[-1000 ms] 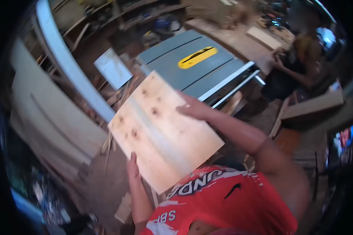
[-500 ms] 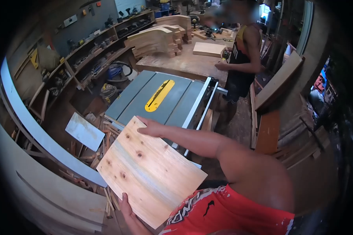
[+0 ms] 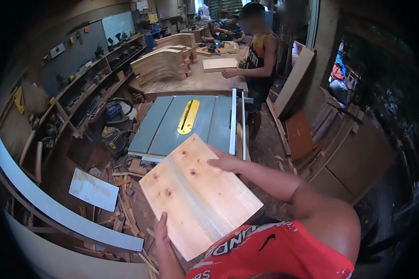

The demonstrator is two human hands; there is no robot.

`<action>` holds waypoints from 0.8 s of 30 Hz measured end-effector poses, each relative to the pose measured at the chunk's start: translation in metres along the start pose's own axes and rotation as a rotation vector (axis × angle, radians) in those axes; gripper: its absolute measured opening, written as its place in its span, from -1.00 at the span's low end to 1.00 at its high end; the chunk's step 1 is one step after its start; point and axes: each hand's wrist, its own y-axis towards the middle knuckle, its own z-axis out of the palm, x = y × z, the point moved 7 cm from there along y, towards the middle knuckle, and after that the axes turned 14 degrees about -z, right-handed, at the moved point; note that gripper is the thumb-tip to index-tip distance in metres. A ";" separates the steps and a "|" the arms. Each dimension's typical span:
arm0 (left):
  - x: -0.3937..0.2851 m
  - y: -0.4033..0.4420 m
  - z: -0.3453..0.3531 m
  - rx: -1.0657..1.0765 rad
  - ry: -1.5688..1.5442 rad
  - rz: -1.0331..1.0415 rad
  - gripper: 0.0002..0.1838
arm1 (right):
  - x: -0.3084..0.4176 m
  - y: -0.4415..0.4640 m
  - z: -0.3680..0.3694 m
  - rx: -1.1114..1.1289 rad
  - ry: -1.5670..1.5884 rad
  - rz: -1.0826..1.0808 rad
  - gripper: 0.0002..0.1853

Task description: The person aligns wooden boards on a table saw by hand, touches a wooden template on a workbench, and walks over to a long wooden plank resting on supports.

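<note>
- Fingers of the left hand (image 3: 161,229): grasping the board (image 3: 198,197) at its lower left edge, thumb flat on the upper face; the others are hidden underneath, so their spread cannot be told.
- Fingers of the right hand (image 3: 224,161): gripping the upper right edge, thumb laid over the face; the rest curl out of sight.
- These holds face each other across the board, which should balance it well; an even, firm pinch would stop it twisting, and thumbs flat on the face would spare them from splinters.
- The board is tilted, held before the red shirt (image 3: 265,246), its far corner overlapping the grey saw (image 3: 160,121) in view; contact there cannot be told; its knots and pale streak face up, handy for judging the surface.
- Around it: fingers are best held well off the slot in the yellow insert (image 3: 189,117); offcuts (image 3: 125,204) litter the floor at left, so footing wants care; beyond the saw, a co-worker (image 3: 261,58) stands beside the tabletop (image 3: 204,83), so wide swings are unwise.
</note>
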 end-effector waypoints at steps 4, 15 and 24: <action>-0.016 0.022 0.028 0.088 0.025 0.045 -0.55 | 0.001 0.010 -0.038 -0.112 0.072 -0.106 -0.25; -0.059 0.018 0.083 0.291 0.183 -0.022 -0.52 | -0.029 0.003 -0.096 -0.437 0.219 0.032 -0.41; -0.127 0.090 0.061 0.473 0.297 -0.016 -0.53 | -0.016 0.009 -0.091 -0.867 -0.015 -0.035 -0.65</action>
